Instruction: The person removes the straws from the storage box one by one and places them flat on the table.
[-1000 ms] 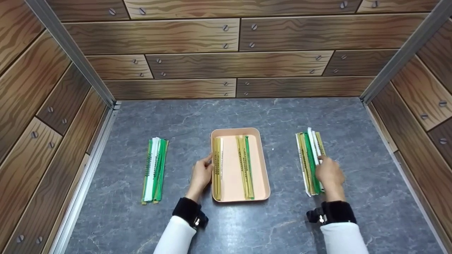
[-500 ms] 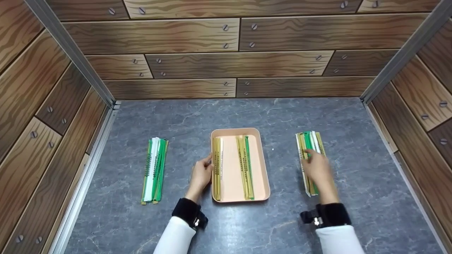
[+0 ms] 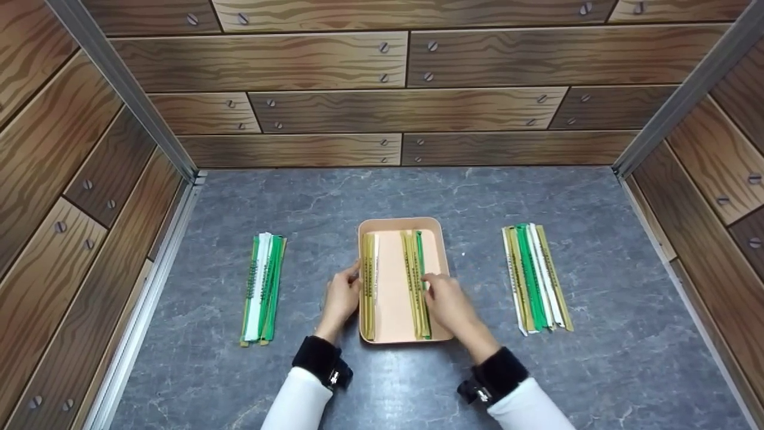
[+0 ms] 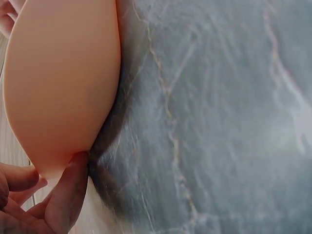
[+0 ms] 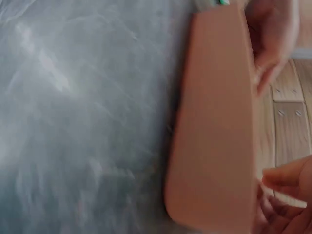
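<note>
A peach tray [image 3: 393,298] lies in the middle with two groups of long, slim, printed wrapped sticks. Along its left wall are olive sticks [image 3: 367,286] and a white one; on its right are olive sticks [image 3: 412,257] with a green stick [image 3: 420,245] beside them. My left hand [image 3: 342,295] grips the tray's left wall; in the left wrist view its fingers and thumb [image 4: 70,195] meet at the rim. Over the tray's right wall reaches my right hand [image 3: 449,303], its fingertips right at the green stick. In the right wrist view that hand's fingers [image 5: 287,175] look parted, partly hidden behind the wall.
A bundle of green, white and olive sticks [image 3: 260,286] lies left of the tray. On the right another bundle [image 3: 536,278] is spread in similar colours. Wood-patterned walls [image 3: 334,110] enclose the grey marbled table [image 3: 334,197] at the back and both sides.
My right hand has left the right bundle and moved left to the tray. A white stick that stuck out at that bundle's far end now lies level with the others. My left hand stays put.
</note>
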Tool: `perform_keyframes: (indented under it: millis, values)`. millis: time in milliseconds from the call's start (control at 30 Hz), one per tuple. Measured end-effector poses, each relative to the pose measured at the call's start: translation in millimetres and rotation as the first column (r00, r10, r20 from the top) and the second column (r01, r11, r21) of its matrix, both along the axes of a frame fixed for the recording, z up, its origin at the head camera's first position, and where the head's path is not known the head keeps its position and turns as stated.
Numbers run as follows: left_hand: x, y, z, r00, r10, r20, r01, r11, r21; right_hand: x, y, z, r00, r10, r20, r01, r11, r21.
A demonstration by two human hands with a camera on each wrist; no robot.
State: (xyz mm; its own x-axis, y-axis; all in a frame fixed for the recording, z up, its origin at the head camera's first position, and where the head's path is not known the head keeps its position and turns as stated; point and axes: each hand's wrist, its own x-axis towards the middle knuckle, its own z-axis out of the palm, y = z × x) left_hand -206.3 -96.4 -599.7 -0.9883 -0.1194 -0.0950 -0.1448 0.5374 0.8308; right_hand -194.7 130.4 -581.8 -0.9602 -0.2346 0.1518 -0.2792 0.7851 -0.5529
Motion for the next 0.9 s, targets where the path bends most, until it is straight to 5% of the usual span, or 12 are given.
perform_keyframes:
  millis: [367, 900]
  values:
    - [0.5, -0.2, -1.5, 0.999, -0.012, -0.052, 0.009, 0.999, -0.048, -6.1, -14.5, -11.8, 0.996, -0.021, 0.087, 0.002, 0.976, 0.217]
    - [0.6, 1.4, -0.2, 0.998, -0.008, -0.070, 0.009, 1.000, 0.011, -7.3, -16.9, -12.0, 0.992, -0.058, 0.117, 0.044, 0.992, 0.119]
